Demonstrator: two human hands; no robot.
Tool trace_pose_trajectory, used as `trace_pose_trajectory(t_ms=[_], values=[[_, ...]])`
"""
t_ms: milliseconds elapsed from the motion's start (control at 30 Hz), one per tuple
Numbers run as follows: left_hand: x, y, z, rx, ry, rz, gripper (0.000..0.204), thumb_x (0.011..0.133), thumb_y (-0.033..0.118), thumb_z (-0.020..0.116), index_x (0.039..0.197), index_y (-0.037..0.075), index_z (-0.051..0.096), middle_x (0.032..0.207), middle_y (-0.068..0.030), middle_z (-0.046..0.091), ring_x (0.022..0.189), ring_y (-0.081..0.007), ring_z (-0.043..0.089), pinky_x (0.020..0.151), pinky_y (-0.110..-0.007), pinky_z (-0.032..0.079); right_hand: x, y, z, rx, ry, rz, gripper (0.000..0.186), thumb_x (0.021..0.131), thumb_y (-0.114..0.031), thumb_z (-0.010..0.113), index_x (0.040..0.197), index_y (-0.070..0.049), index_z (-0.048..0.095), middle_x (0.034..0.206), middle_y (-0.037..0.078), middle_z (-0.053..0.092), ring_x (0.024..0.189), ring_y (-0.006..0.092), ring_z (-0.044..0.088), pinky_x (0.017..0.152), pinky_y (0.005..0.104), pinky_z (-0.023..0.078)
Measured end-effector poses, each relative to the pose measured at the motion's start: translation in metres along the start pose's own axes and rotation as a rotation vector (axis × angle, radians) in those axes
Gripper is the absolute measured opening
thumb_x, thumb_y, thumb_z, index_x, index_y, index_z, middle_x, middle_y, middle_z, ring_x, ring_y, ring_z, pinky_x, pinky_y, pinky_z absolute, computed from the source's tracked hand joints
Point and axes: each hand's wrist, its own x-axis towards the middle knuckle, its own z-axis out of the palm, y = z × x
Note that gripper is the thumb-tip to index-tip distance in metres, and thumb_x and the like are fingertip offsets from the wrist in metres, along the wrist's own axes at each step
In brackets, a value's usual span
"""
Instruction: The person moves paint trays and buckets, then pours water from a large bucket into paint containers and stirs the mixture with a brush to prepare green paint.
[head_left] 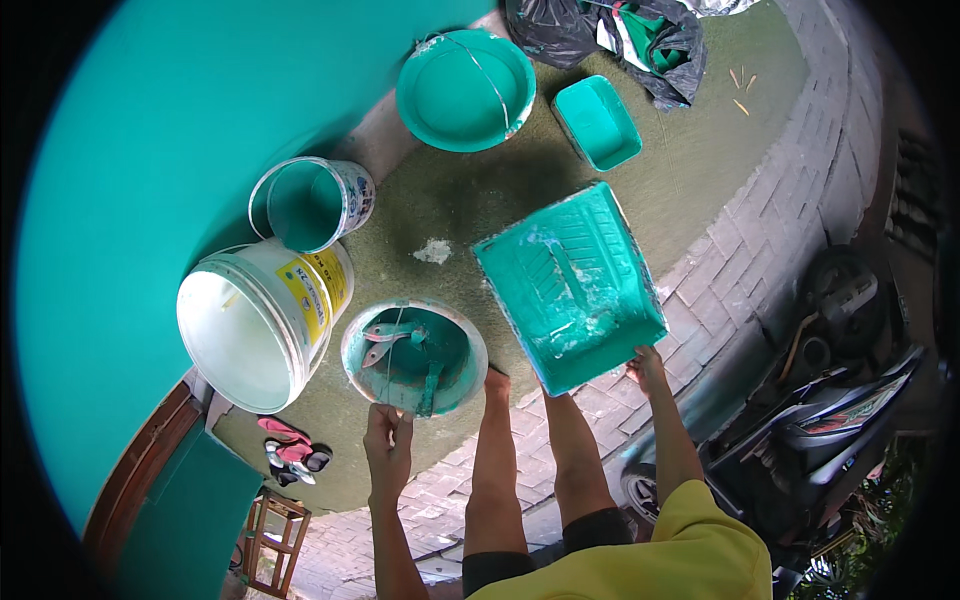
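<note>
The right hand (648,362) has its fingers clamped on the edge of a ridged, paint-smeared teal plastic tray (570,285). The left hand (388,437) fingers pinch the thin wire handle (390,360) of a small round teal bucket (414,357). Beside it lies a big white tub (262,322) with a yellow label (308,293).

Your left hand (388,440) sits at the near rim of the small pail (414,357); brushes lie inside it, so the opening is crowded. Big white bucket (262,322) stands just left of it, touching or nearly; no gap to pass there. Cup (312,203) sits close behind the bucket. Your right hand (648,362) is on the tray (570,285) corner. Between pail and tray, a narrow lane of green mat (450,215), blocked low by your legs. Beyond, open mat up to the basin (466,88) and small tub (597,122). Scooter (830,400) crowds the right.
</note>
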Motion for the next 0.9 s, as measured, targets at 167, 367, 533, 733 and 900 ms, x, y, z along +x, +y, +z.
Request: trace_pose_trajectory(t_ms=[167, 367, 533, 733, 900], values=[[0.049, 0.04, 0.013, 0.122, -0.05, 0.147, 0.018, 0.086, 0.008, 0.055, 0.079, 0.004, 0.038, 0.061, 0.0008, 0.031, 0.055, -0.0074, 0.031, 0.05, -0.024, 0.028, -0.062, -0.026, -0.112, 0.153, 0.138, -0.058, 0.012, 0.084, -0.018, 0.053, 0.089, -0.008, 0.05, 0.07, 0.005, 0.054, 0.06, 0.0158, 0.053, 0.049, 0.028, 0.044], [0.099, 0.083, 0.035, 0.131, -0.04, 0.283, 0.016, 0.087, 0.008, 0.054, 0.081, 0.005, 0.04, 0.056, 0.0002, 0.034, 0.052, -0.0061, 0.031, 0.046, -0.026, 0.026, -0.087, -0.095, -0.138, 0.354, 0.219, -0.152, 0.008, 0.085, -0.016, 0.05, 0.084, -0.008, 0.051, 0.068, 0.007, 0.056, 0.059, 0.0183, 0.055, 0.047, 0.029, 0.043], [0.145, 0.102, 0.045, 0.066, -0.029, 0.309, 0.014, 0.089, 0.007, 0.051, 0.084, 0.005, 0.039, 0.057, 0.0006, 0.033, 0.052, -0.0062, 0.03, 0.047, -0.026, 0.025, -0.042, -0.154, -0.112, 0.538, 0.258, -0.278, 0.017, 0.084, -0.015, 0.05, 0.096, -0.003, 0.048, 0.078, 0.011, 0.057, 0.064, 0.0227, 0.057, 0.049, 0.0289, 0.045], [0.175, 0.112, 0.063, -0.077, 0.033, 0.226, 0.012, 0.089, 0.004, 0.049, 0.087, 0.007, 0.037, 0.064, 0.0022, 0.032, 0.058, -0.006, 0.03, 0.051, -0.024, 0.025, 0.087, -0.233, -0.08, 0.833, 0.158, -0.402, 0.024, 0.087, -0.014, 0.042, 0.102, 0.003, 0.048, 0.083, 0.017, 0.058, 0.066, 0.0247, 0.058, 0.054, 0.0293, 0.05], [0.196, 0.11, 0.086, -0.435, 0.171, 0.108, 0.013, 0.085, 0.0, 0.044, 0.091, 0.01, 0.037, 0.072, 0.0001, 0.035, 0.065, -0.0083, 0.035, 0.062, -0.024, 0.034, 0.191, -0.303, -0.06, 1.144, 0.152, -0.335, 0.026, 0.088, -0.012, 0.035, 0.097, 0.008, 0.049, 0.08, 0.02, 0.059, 0.066, 0.027, 0.059, 0.056, 0.0319, 0.051]])
